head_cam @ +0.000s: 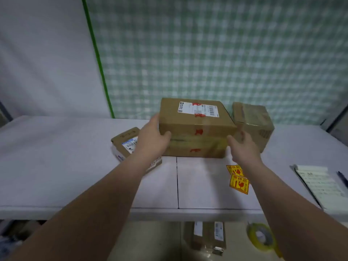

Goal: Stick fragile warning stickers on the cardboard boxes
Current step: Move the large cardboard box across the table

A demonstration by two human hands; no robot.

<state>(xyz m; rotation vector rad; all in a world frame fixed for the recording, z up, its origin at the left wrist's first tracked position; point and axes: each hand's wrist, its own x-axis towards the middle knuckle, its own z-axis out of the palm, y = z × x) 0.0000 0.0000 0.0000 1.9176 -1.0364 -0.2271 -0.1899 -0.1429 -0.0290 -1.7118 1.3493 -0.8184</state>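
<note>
A brown cardboard box (pixel 195 127) with a white shipping label and red marks sits at the middle of the white table (pixel 56 166). My left hand (pixel 153 137) grips its left front corner, thumb on the front face. My right hand (pixel 244 147) is at the box's right front corner, fingers spread; I cannot tell if it touches. Two yellow fragile stickers (pixel 238 178) lie on the table just below my right wrist. A small flat box (pixel 125 143) lies partly under my left forearm. A taped box (pixel 252 123) stands behind on the right.
A notepad (pixel 318 182) and a pen (pixel 342 178) lie at the table's right edge. Under the table's front edge are a yellow tape roll (pixel 261 238) and more boxes (pixel 207 236) on the floor. A checked curtain hangs behind the table.
</note>
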